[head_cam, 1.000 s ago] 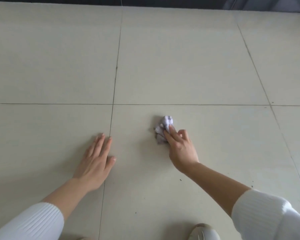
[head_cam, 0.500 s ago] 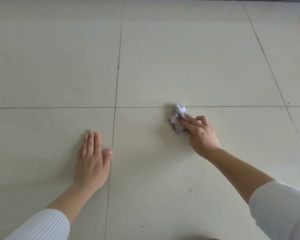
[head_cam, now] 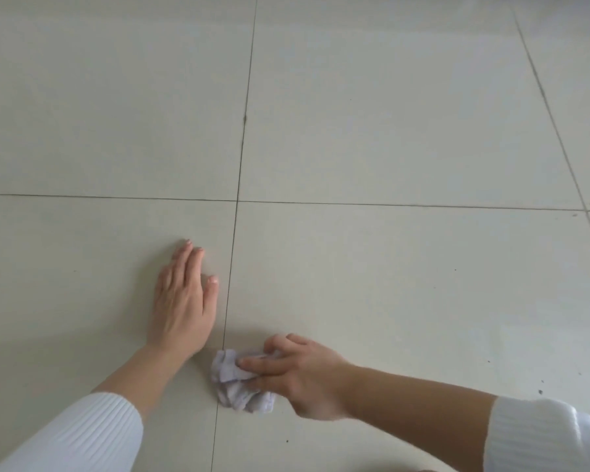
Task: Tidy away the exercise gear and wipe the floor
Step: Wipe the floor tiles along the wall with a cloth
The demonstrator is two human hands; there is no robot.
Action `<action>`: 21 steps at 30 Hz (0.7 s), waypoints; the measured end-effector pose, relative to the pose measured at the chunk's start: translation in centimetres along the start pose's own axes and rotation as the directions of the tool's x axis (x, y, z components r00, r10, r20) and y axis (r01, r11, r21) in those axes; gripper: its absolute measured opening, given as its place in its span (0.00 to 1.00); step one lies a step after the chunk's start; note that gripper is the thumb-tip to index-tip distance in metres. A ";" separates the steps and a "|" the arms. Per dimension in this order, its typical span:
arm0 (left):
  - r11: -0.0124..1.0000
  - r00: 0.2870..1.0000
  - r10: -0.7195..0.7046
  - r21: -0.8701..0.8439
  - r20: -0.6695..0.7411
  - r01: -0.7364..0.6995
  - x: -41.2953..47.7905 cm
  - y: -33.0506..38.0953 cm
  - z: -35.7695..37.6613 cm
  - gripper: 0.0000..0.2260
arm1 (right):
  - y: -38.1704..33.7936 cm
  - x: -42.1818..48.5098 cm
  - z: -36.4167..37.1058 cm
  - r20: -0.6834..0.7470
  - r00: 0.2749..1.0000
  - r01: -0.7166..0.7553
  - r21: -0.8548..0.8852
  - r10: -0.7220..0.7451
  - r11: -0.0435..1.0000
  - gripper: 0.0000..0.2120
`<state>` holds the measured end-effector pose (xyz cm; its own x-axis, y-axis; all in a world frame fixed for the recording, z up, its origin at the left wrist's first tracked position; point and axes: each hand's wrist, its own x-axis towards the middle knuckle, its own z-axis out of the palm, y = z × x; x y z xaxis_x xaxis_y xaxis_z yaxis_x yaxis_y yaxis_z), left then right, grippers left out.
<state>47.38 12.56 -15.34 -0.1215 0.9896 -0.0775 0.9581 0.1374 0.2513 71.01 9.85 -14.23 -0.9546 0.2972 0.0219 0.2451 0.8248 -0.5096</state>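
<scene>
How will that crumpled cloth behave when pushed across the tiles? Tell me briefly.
Probably floppy: the cloth is bunched in soft folds under the right hand. Likely light, being a small wad of thin fabric. It should slide on the smooth tile floor, not roll.

The left hand [head_cam: 184, 298] lies flat, palm down, its straight fingers together and pointing to 12 o'clock, with the forearm coming in from 7 o'clock. The right hand [head_cam: 304, 376], at 4 o'clock of the left, points toward 9 o'clock, its fingers curled round a crumpled cloth [head_cam: 239, 386].
</scene>
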 end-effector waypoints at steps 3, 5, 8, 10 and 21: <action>1.000 1.000 -0.007 -0.018 -0.010 0.006 0.0 0.2 0.3 0.28 | 4.5 0.3 -2.2 -0.052 0.998 -0.040 -0.081 0.036 0.996 0.29; 0.999 1.000 -0.022 -0.034 -0.015 0.021 0.0 0.3 0.4 0.28 | 8.6 0.4 -4.4 -0.223 0.957 -0.220 -0.154 0.183 0.963 0.29; 0.999 1.000 -0.017 -0.035 0.005 0.017 0.2 0.1 0.3 0.28 | 12.9 0.9 -7.5 -0.417 0.764 -0.574 -0.093 0.492 0.813 0.31; 0.999 0.999 0.035 0.007 0.024 -0.035 0.6 -0.4 -0.1 0.28 | 13.7 2.0 -8.2 -0.450 0.559 -0.760 0.056 0.696 0.647 0.30; 0.993 0.993 0.116 0.031 0.016 -0.116 7.9 0.7 0.3 0.29 | 10.2 1.7 -5.6 -0.118 0.990 -0.105 -0.239 0.079 0.965 0.30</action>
<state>47.19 20.44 -16.09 -0.0055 0.9980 -0.0631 0.9732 0.0199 0.2289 72.81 21.48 -14.63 -0.9056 0.4159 0.0830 0.3777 0.8799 -0.2882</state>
